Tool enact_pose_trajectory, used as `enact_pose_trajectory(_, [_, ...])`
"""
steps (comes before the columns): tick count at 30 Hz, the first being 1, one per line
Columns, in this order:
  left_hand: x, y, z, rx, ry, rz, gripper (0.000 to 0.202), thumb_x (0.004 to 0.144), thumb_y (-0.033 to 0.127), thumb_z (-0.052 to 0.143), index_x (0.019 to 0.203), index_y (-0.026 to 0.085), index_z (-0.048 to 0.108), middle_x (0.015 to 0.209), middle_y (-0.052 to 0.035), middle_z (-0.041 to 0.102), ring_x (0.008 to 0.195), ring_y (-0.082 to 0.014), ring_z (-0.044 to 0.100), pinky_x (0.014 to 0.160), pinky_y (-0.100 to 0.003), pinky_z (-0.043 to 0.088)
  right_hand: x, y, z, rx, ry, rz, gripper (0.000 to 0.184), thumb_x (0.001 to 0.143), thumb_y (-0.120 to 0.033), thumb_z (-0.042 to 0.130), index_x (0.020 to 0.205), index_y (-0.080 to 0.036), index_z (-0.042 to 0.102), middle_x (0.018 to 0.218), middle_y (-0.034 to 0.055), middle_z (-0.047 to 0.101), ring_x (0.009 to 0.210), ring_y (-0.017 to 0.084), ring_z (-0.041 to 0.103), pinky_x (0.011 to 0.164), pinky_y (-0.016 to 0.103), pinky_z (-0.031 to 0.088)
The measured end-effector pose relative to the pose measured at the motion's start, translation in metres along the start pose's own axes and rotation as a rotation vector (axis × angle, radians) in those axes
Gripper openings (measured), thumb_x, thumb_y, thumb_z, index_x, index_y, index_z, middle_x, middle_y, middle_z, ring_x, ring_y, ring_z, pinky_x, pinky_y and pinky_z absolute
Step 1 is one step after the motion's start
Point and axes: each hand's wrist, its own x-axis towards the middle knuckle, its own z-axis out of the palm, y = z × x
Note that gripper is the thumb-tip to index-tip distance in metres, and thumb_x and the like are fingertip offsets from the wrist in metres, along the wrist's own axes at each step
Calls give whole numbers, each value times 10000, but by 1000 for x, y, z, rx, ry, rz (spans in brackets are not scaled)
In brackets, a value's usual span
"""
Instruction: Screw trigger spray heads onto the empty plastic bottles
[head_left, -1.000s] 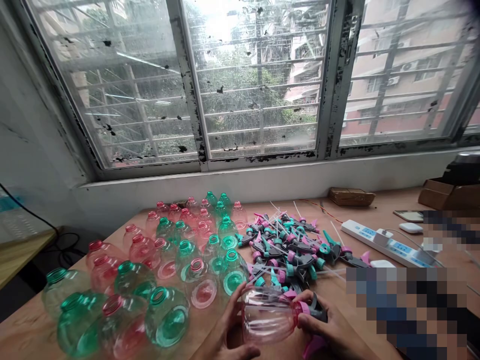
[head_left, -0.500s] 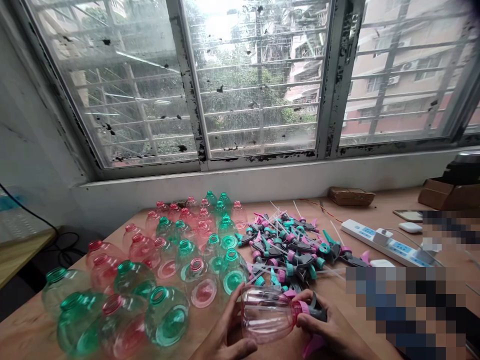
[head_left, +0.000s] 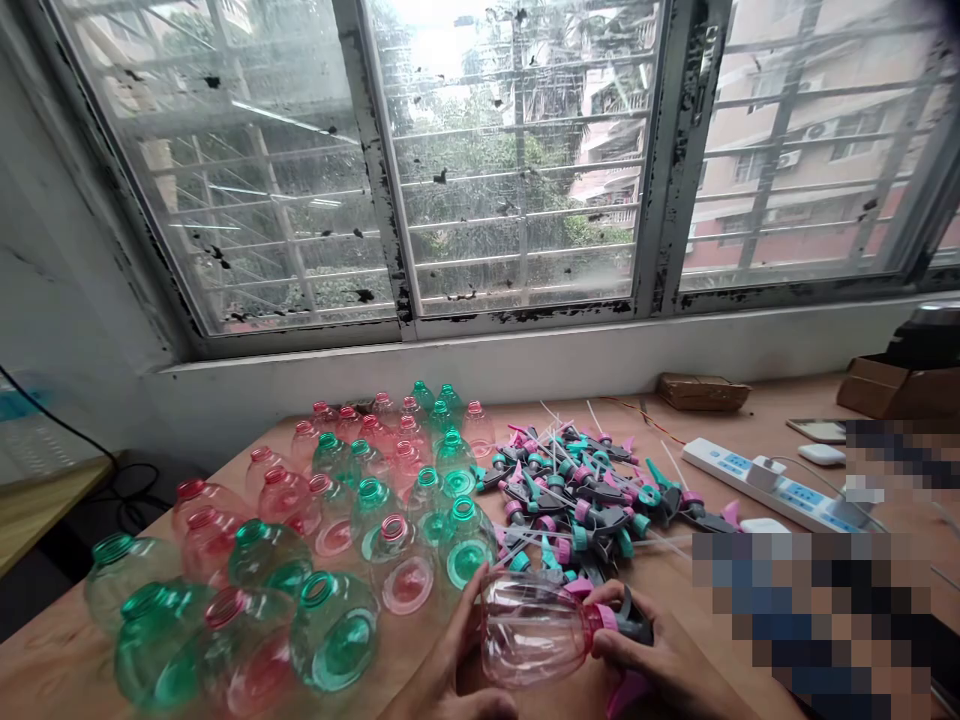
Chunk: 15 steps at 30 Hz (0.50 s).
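A clear pink plastic bottle [head_left: 532, 630] lies on its side between my hands at the bottom edge of the view. My left hand [head_left: 450, 665] is wrapped round the bottle's base end. My right hand [head_left: 656, 660] grips the grey spray trigger head [head_left: 634, 625] with a pink collar, which sits at the bottle's neck. A pink trigger lever [head_left: 626, 692] pokes out below my right hand.
Several empty pink and green bottles [head_left: 330, 520] stand crowded on the wooden table [head_left: 720, 430] to the left. A heap of grey, pink and teal spray heads [head_left: 585, 490] lies just beyond my hands. A white power strip [head_left: 772, 485], a phone and cardboard boxes lie to the right.
The bottle has shifted slightly in my hands and my left thumb has slid along its base; both hands stay in the same place.
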Motion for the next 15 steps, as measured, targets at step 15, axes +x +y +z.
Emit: enact_pose_trajectory(15, [1,14,6,5,-17,-28,1046,810,427,831,1613,447,161,1791,-39,122,1650,-351,71,1340,-581,71,0,1,-3,-82,20,-40,431,662,-548,911,890,-210,770,749,13,724,725,232,640,614,281,470])
